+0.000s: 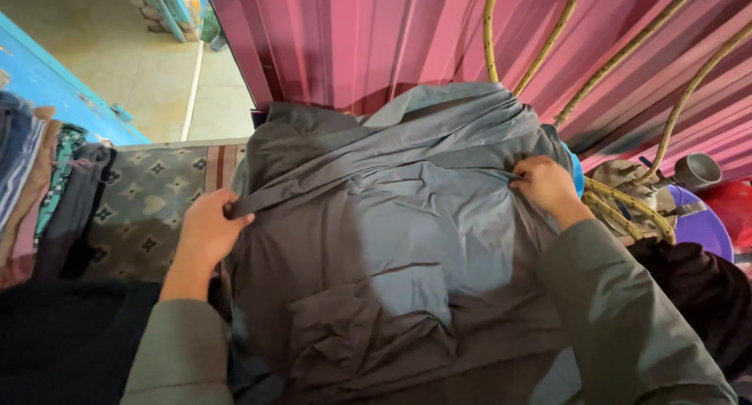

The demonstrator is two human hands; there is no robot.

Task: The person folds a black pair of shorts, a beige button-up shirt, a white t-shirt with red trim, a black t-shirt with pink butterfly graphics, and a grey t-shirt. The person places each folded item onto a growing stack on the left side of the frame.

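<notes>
While both hands work at its edges, the grey garment lies spread across the middle of the view, covering most of the surface below it and reaching up to the foot of the pink corrugated wall; its cloth is thin and smooth, slate grey with a bluish cast where the light falls on the centre, and darker — nearly brownish — in the shaded lower part; long creases run slantwise across the upper half, where a folded band of cloth crosses from left to right, and a rumpled patch with a squarish outline sits low at the middle; the left hand is closed, pinching the garment's left edge between thumb and curled fingers; the right hand is bent over the right edge, its fingertips pressed together on a fold of the cloth; both arms wear grey-green sleeves; a patterned mat shows just left of the garment, with hanging clothes beyond it; yellowish hoses and a purple basin lie near the right hand — touching it or not, I cannot tell.
</notes>
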